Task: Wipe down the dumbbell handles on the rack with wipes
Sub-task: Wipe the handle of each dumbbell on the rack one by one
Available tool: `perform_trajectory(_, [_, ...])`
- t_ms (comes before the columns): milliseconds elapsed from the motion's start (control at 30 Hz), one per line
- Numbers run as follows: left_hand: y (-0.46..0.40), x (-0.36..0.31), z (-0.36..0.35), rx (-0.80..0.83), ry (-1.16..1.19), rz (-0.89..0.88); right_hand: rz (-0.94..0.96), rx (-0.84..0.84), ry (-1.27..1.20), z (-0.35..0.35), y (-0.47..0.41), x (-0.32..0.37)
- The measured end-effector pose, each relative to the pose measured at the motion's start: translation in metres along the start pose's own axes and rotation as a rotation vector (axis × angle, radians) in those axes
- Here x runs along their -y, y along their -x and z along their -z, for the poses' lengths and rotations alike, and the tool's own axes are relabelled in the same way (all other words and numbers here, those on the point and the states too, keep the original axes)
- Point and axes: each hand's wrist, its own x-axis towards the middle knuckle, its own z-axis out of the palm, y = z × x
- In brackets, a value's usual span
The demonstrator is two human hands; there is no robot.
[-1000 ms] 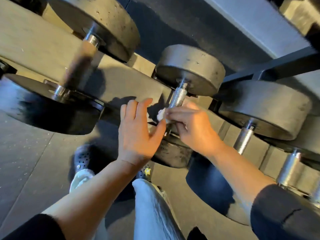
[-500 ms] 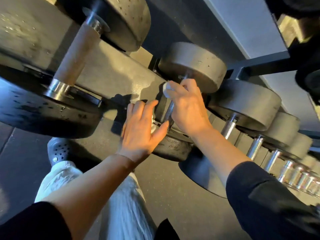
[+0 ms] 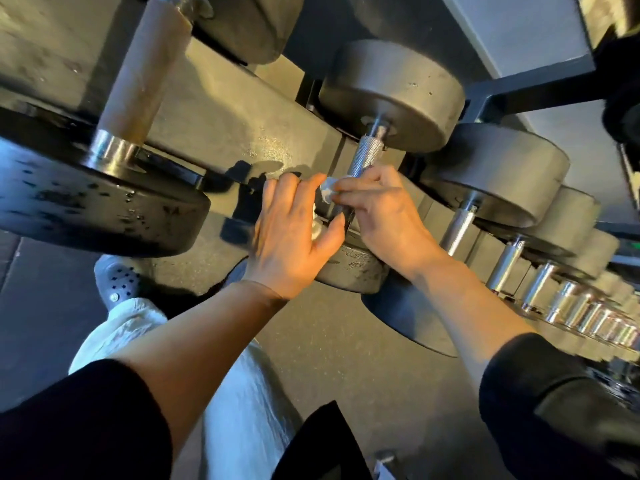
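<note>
The right hand (image 3: 381,216) grips a crumpled white wipe (image 3: 327,194) around the knurled chrome handle of the mid-sized grey dumbbell (image 3: 367,154), fingers curled over the lower part of the bar. Half a second ago this hand sat high on the bar, just under the far grey disc-shaped weight head (image 3: 391,95); it now sits low, just above the near weight head (image 3: 349,268). The upper knurled section is exposed above the fingers. Judgement: one downward stroke along this handle is complete or nearly so.

The left hand (image 3: 294,237) rests flat and relaxed, fingers straight, against the near weight head just left of the right hand. A small patch of white shows under its palm; whether this is a second wipe cannot be told. Its position matches that of half a second ago, so it appears to steady the dumbbell.

To the right of the right hand, a row of smaller chrome-handled dumbbells (image 3: 460,226) runs along the dark metal rack (image 3: 540,90). To the left of the left hand lies a large black dumbbell with a brown cylindrical grip (image 3: 142,74). Judgement: most handles in view remain to be wiped.
</note>
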Motion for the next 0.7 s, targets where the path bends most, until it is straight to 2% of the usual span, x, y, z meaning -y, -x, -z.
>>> perform_trajectory(167, [0.001,0.001,0.001,0.004,-0.048,-0.017,-0.108,0.148,-0.175,0.006,0.008,0.0])
perform_trajectory(200, [0.001,0.0,0.002,0.003,-0.076,-0.021,-0.14,0.108,-0.211,0.006,0.009,0.001])
perform_trajectory(333, [0.003,-0.007,0.017,-0.023,-0.217,-0.125,-0.237,-0.259,-0.298,0.008,0.006,0.015])
perform_trajectory(400, [0.001,-0.013,0.036,-0.04,-0.297,-0.202,-0.26,-0.351,-0.369,0.014,-0.007,0.026])
perform_trajectory(567, [-0.01,-0.027,0.104,-0.1,-0.482,-0.279,-0.162,-0.357,-0.456,0.022,-0.053,0.06])
perform_trajectory(700, [-0.016,-0.013,0.158,-0.107,-0.65,-0.223,-0.104,-0.393,-0.546,0.01,-0.087,0.093])
